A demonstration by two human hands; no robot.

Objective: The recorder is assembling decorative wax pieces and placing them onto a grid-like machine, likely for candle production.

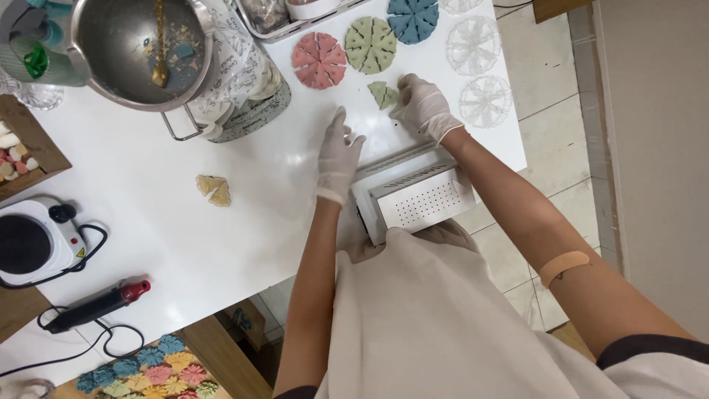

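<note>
A bright, white work corner.
The white table (170,222) stands over a pale tiled floor (550,70), beside a plain wall (657,148).

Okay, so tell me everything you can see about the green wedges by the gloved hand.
The green wedges are two pale sage-green triangular pieces, matte and waxy or soapy looking, lying flat and side by side on the white table. They sit just below the green disc of matching wedges, which has a gap. The right hand, in a white glove, touches their right edge with its fingertips. The left hand lies apart from them.
</note>
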